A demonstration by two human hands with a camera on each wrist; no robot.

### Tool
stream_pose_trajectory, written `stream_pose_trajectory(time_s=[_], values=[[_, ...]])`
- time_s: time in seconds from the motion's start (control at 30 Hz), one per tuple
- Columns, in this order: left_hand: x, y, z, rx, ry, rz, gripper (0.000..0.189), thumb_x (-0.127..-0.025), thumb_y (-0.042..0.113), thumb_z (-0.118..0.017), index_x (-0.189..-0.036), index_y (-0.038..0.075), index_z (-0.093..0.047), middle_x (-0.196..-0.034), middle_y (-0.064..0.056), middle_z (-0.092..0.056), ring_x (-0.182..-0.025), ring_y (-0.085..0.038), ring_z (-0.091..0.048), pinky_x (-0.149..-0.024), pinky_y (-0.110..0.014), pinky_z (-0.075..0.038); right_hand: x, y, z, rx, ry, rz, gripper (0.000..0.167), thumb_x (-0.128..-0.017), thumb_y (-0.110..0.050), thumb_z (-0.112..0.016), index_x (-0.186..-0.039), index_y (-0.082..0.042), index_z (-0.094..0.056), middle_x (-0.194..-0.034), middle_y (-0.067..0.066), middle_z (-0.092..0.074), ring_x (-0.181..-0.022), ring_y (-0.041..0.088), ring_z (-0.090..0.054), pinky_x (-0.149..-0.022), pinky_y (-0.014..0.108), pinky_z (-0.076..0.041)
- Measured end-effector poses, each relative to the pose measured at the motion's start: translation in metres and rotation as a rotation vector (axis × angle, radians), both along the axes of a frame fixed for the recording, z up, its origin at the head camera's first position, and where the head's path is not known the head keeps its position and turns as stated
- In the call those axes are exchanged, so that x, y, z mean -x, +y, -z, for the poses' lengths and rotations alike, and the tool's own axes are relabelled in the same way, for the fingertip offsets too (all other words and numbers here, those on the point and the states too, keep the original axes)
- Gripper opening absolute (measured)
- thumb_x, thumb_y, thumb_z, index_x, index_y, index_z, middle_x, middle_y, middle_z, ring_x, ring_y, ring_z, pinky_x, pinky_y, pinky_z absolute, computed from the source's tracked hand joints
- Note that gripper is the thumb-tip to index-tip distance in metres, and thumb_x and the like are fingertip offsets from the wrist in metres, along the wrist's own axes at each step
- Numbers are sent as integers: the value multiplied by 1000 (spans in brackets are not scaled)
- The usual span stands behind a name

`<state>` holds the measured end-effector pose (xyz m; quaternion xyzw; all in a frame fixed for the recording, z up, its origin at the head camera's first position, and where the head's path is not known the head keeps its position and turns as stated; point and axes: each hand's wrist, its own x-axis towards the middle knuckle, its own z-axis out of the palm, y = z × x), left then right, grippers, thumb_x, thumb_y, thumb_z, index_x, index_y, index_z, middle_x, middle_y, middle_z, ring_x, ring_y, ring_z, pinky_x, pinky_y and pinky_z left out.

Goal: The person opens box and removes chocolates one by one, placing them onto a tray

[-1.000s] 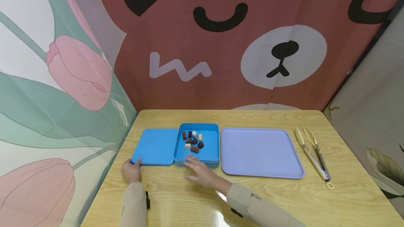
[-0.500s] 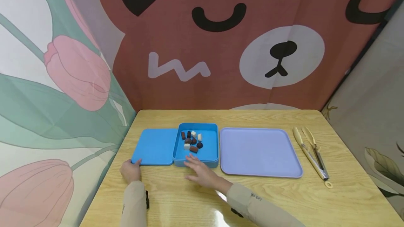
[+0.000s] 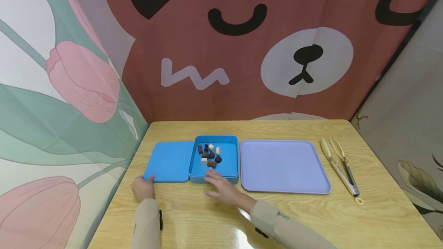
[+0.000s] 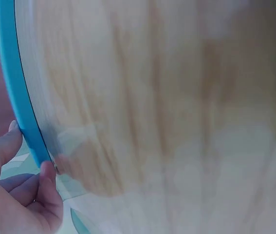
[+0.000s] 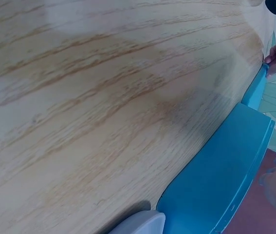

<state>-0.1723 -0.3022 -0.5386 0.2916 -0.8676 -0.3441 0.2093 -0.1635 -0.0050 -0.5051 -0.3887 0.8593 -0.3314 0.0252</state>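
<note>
A flat blue lid (image 3: 169, 161) lies on the table at the left. My left hand (image 3: 143, 188) pinches its near left corner; in the left wrist view the thumb (image 4: 6, 146) is on one face and curled fingers are at the other. Right beside the lid stands an open blue box (image 3: 230, 164). Inside it several small chocolates (image 3: 212, 163), dark brown, milk brown and white, sit grouped toward the left. My right hand (image 3: 224, 190) has its fingers spread and holds nothing, its fingertips overlapping the box's front rim in the head view.
A lavender tray (image 3: 283, 166) lies just right of the box. Farther right are metal tongs (image 3: 342, 168) with cream tips and a ring at the handle end. The wooden table (image 3: 194, 218) meets patterned cloth hangings at the back and sides.
The whole scene shifts slightly leftward in the head view. Both hands keep almost the same place at the lid and the box; the chocolates stay put.
</note>
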Motion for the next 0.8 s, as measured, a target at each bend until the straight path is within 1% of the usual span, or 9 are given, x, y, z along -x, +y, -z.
stream_pose_trajectory(time_s=[0.07, 0.17, 0.23, 0.3, 0.37, 0.47, 0.57, 0.7, 0.8], values=[[-1, 1, -4, -8, -62, -4, 36, -81, 11, -66, -98, -20, -57, -96, -37, -55, -85, -49, -52, -68, -54, -43, 0, 1, 0, 3, -4, 3, 48, -86, -21, -61, -126, 3, -48, -141, 15, -29, -131, 30, -20, -101, 44, -24], [-2, 2, -7, -2, -144, -7, 39, -83, 15, -63, -105, -17, -55, -102, -35, -53, -89, -49, -52, -67, -55, -44, -1, 3, 0, 15, -5, 10, 48, -86, -20, -61, -126, 2, -49, -141, 14, -29, -130, 30, -21, -101, 45, -24], [-1, 1, -7, 10, -167, -1, 40, -84, 16, -63, -107, -16, -54, -104, -35, -53, -90, -49, -52, -67, -56, -44, -1, 4, 0, 21, -4, 16, 48, -86, -20, -62, -126, 2, -49, -141, 14, -29, -130, 30, -21, -101, 44, -24], [-1, 1, -5, 17, -173, 7, 42, -84, 15, -62, -110, -16, -52, -106, -35, -51, -92, -49, -51, -69, -56, -43, 0, 6, 0, 27, -3, 17, 48, -85, -19, -62, -126, 2, -49, -141, 14, -29, -130, 30, -21, -101, 44, -23], [0, 0, -4, 20, -166, 22, 45, -84, 14, -61, -116, -15, -49, -111, -35, -49, -96, -50, -49, -72, -57, -42, 0, 7, 0, 28, 1, 16, 48, -85, -18, -62, -126, 3, -49, -140, 15, -29, -130, 31, -21, -101, 44, -23], [2, -1, -2, 13, -134, 55, 49, -85, 11, -59, -125, -13, -42, -119, -34, -45, -103, -50, -44, -79, -58, -39, 1, 9, 2, 24, 7, 18, 48, -85, -19, -62, -125, 4, -49, -140, 17, -29, -130, 32, -21, -101, 44, -23], [3, -1, -1, -6, -70, 114, 49, -86, 8, -56, -127, -14, -39, -122, -34, -42, -109, -49, -40, -87, -57, -35, 3, 11, 4, 17, 11, 25, 49, -85, -19, -63, -125, 4, -49, -140, 18, -30, -130, 33, -21, -101, 45, -24], [5, 3, -6, -4, 1, 207, 47, -88, 12, -55, -123, -17, -42, -121, -36, -42, -112, -48, -39, -92, -53, -32, 4, 15, 5, 18, 5, 29, 50, -85, -19, -62, -127, 4, -47, -140, 18, -30, -130, 33, -19, -100, 46, -25], [8, 9, -12, 25, 25, 263, 48, -91, 19, -53, -122, -16, -43, -121, -35, -43, -112, -47, -39, -94, -52, -32, 3, 19, 4, 15, 12, 37, 51, -85, -21, -62, -128, 3, -47, -140, 16, -30, -131, 33, -18, -100, 47, -24]])
